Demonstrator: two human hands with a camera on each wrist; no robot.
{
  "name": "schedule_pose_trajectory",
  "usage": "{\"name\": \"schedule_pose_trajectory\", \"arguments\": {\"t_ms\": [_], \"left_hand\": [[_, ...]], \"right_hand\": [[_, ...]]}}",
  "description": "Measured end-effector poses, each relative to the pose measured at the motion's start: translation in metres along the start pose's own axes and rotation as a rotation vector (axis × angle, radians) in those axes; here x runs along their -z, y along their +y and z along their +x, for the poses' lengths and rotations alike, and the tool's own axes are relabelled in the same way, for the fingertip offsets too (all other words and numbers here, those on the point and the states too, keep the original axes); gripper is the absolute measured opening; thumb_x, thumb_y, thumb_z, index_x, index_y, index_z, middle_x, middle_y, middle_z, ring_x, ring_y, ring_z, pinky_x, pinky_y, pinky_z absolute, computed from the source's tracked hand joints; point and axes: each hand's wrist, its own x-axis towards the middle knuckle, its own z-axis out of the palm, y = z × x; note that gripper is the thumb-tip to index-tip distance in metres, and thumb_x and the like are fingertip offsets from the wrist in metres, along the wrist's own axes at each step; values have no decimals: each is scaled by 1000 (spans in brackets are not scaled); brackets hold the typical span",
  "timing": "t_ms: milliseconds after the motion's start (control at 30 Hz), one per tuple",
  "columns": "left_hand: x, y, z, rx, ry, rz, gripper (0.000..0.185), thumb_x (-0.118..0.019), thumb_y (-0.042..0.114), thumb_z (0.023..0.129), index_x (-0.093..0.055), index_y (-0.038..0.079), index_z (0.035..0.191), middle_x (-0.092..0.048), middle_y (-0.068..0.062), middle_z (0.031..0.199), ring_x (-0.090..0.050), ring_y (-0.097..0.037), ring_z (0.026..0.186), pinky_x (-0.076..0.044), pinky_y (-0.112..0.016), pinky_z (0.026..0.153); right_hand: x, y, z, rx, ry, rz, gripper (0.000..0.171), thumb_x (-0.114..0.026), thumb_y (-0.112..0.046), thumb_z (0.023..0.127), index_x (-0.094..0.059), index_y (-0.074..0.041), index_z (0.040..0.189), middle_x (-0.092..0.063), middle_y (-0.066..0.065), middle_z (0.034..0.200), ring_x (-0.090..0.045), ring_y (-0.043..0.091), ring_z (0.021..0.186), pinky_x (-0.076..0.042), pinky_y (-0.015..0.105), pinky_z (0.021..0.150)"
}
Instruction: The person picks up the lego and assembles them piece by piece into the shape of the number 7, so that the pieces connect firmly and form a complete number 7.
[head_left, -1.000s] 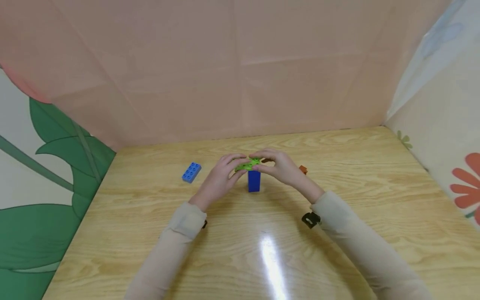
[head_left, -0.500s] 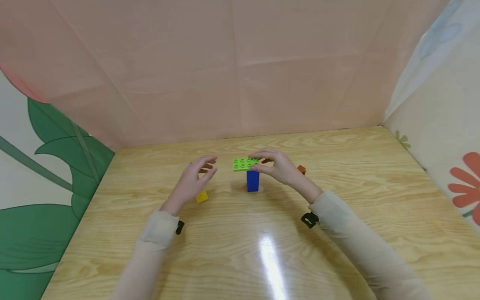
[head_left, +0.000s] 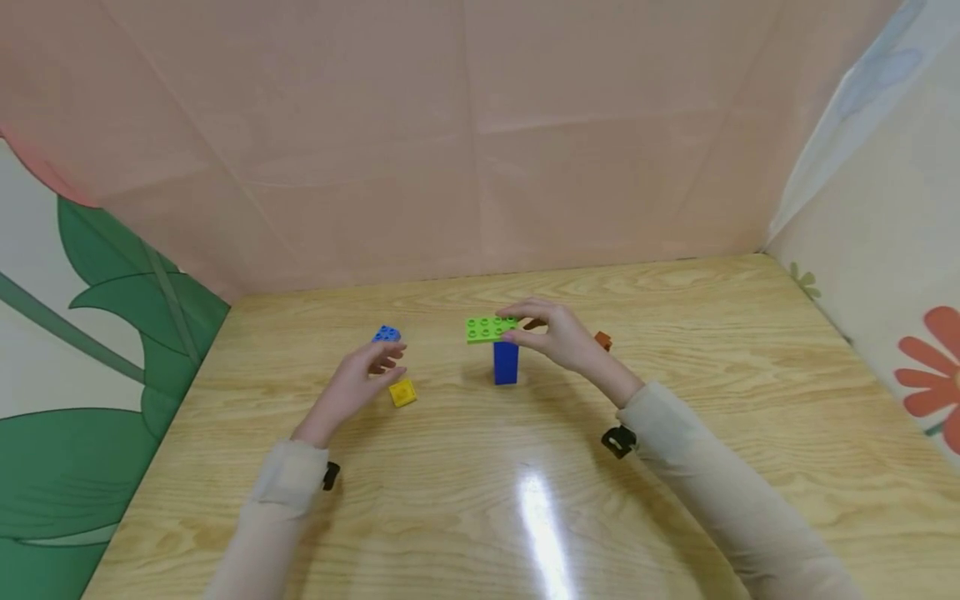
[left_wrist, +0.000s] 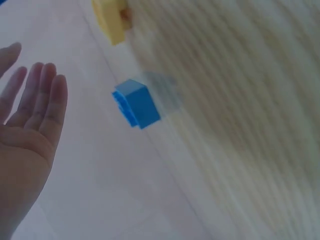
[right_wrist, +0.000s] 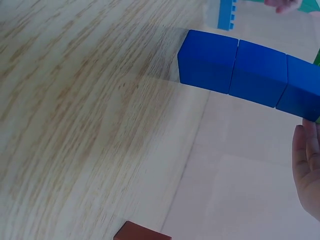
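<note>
A green studded building plate (head_left: pixel 483 330) lies across the top of a dark blue tower (head_left: pixel 506 364) that stands upright on the table. My right hand (head_left: pixel 562 333) pinches the plate's right end between thumb and fingers. Three stacked blue blocks (right_wrist: pixel 232 70) make up the tower in the right wrist view. My left hand (head_left: pixel 348 387) hovers apart from the tower, fingers loosely extended and holding nothing. Close by it are a yellow brick (head_left: pixel 402 392) and a lighter blue studded brick (head_left: pixel 386 333), partly hidden behind the fingers.
An orange brick (head_left: pixel 603 340) lies behind my right wrist, partly covered. The wooden table (head_left: pixel 450 500) ends at a pink cloth-like backdrop (head_left: pixel 480 167), with patterned panels on both sides.
My left hand has let go of the green plate and moved left and toward me, uncovering the yellow brick. My right hand has stayed at the plate.
</note>
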Motion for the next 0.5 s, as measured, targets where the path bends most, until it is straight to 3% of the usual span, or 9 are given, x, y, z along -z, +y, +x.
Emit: {"name": "schedule_pose_trajectory", "arguments": {"t_ms": [500], "left_hand": [[-8,-22,1,149,-179,53,53,-73,19,85,-54,4,131,-59,-17,127,-57,-31,113,-49,-46,97]], "right_hand": [[-1,3,1,-20,1,46,38,-68,-13,88,-62,-2,124,-59,16,130,-57,30,112,-54,43,90]]}}
